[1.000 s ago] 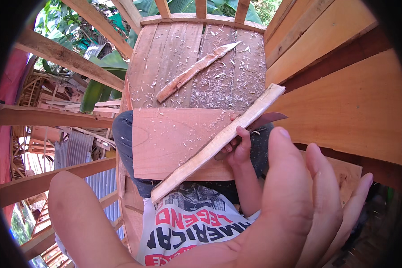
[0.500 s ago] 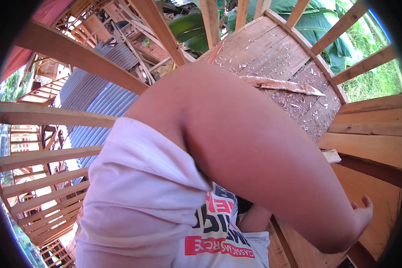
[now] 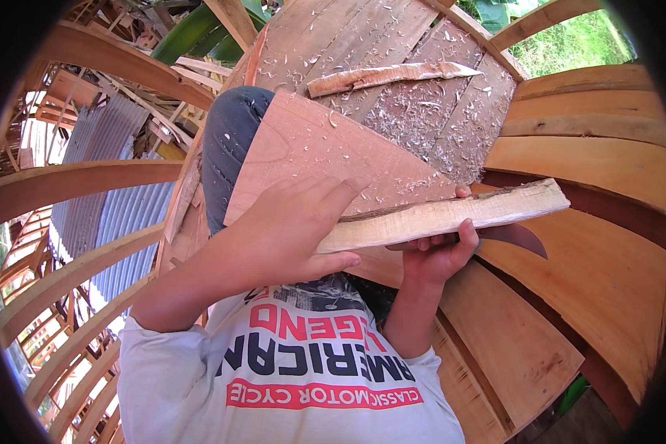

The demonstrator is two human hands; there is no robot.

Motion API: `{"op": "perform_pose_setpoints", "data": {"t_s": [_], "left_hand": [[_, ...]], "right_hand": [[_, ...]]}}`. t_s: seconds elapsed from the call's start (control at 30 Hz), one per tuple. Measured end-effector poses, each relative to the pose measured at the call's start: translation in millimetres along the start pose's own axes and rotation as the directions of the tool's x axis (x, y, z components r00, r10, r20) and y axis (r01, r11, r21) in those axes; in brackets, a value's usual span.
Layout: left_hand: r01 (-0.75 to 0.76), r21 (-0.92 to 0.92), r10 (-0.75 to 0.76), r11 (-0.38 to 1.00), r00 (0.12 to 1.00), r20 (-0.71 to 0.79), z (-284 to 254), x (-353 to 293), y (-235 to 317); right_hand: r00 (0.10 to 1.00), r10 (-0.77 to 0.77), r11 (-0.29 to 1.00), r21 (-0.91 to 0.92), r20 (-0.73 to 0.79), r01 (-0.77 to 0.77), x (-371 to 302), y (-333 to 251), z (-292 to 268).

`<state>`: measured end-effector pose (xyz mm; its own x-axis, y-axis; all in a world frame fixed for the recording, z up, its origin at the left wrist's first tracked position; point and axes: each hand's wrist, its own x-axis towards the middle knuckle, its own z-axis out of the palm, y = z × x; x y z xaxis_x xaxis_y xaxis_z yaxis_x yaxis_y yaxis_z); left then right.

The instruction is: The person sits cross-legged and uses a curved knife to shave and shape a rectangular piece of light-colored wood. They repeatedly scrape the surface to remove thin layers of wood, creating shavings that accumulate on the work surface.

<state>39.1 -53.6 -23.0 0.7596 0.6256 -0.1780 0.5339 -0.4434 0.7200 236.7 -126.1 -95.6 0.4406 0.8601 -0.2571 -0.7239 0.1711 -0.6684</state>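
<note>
A pale wooden strip (image 3: 488, 209) with a dark bark edge lies slantwise in front of my shirt. My left hand (image 3: 292, 226) has its left end between thumb and fingers. Farther along, my right hand (image 3: 444, 255) is closed round the strip from below, thumb in front and a fingertip over the top edge. Under the strip, right of that hand, a dark curved blade (image 3: 516, 238) sticks out; its handle is hidden, and I cannot tell how it is held. A flat reddish board (image 3: 340, 152), dusted with shavings, rests across my lap behind the strip.
A split piece of wood (image 3: 392, 77) lies on the plank platform (image 3: 333, 44) among curled shavings. Wide boards (image 3: 584, 177) line the right side. Wooden slats (image 3: 89, 185) stand at left, with corrugated metal sheets (image 3: 126, 214) beyond. My dark-trousered knee (image 3: 233, 140) is beside the lap board.
The arm that filled the view, reaching to the right, has drawn back. The strip, lap board and blade now show, with both hands at the strip. The view has also shifted.
</note>
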Motion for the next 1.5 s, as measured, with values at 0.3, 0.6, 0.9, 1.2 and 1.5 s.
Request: {"op": "perform_pose_setpoints", "data": {"t_s": [0.3, 0.6, 0.9, 1.2, 1.5], "left_hand": [[0.279, -0.426, -0.197, 0.861, 0.954, 0.225, 13, 14, -21], [0.298, -0.54, -0.209, 0.787, 0.953, 0.22, 18, 18, -23], [0.296, -0.599, -0.168, 0.744, 0.951, 0.261, 12, 19, -8], [0.321, -0.556, -0.194, 0.766, 0.941, 0.276, 7, 9, -4], [0.376, -0.551, -0.191, 0.745, 0.912, 0.363, 7, -12, -14]], "right_hand": [[0.995, 0.099, 0.96, -0.265, 0.001, -0.095, -2, -7, 3], [0.978, 0.04, 0.436, -0.884, 0.206, 0.168, -14, -14, -2], [0.914, -0.126, -0.166, -0.916, 0.386, 0.365, 6, -25, -2], [0.813, -0.235, -0.419, -0.81, 0.533, 0.41, 21, -37, 2], [0.842, -0.54, -0.102, -0.991, -0.014, -0.082, 61, -71, -8]]}}
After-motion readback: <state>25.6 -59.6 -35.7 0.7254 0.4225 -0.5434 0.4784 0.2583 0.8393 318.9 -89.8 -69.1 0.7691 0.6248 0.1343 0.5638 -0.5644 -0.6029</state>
